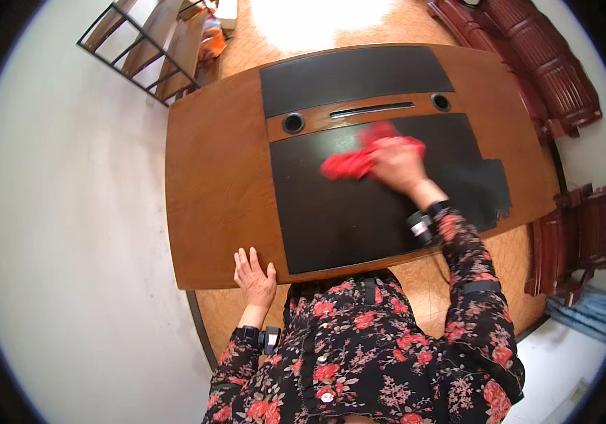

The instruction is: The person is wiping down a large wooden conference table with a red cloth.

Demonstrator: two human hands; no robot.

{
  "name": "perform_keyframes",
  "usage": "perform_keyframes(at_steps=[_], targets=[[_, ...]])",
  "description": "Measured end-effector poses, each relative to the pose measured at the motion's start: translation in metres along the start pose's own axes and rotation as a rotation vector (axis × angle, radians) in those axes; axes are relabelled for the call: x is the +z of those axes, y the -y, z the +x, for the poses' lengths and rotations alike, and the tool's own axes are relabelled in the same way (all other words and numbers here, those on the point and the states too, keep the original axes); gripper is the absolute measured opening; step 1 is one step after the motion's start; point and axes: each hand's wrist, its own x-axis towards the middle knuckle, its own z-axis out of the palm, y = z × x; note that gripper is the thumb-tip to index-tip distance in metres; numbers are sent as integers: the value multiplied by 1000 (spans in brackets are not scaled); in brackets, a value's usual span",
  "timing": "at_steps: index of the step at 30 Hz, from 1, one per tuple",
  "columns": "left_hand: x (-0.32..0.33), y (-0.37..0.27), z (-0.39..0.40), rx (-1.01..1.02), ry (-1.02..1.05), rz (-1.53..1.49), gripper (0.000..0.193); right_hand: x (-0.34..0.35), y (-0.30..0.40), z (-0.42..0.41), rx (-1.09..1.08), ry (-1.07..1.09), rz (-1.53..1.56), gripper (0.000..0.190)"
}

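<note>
A crumpled red cloth [350, 162] is under my right hand [398, 163], which grips it against the black panel [329, 222] of a brown wooden table [213, 175]. Both cloth and hand look blurred. My left hand [256, 280] rests palm down on the table's near edge, left of the panel, fingers spread and holding nothing. Just beyond the cloth, a pale smear or glare [344, 141] shows on the black surface.
Across the tabletop runs a wooden strip with a long slot [372, 110] between two round grommets [293, 123] [440, 102]. Carved dark red wooden seats [541, 63] line the right side. A metal-framed shelf [144, 47] stands at the far left by a white wall [75, 212].
</note>
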Motion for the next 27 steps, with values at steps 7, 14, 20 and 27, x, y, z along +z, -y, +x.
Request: perform_keyframes(at_steps=[7,14,20,27], targets=[[-9,8,-21,-45,82,-31,66,11,-57,-55,662,369,-353,20],[-35,3,9,-168,90,-864,34,4,135,-4,839,437,1620,19],[-25,-26,36,-382,204,-1623,49,-54,206,58,813,439,2068,22],[-90,22,49,-332,177,-1633,10,-48,207,44,1003,168,2069,22]])
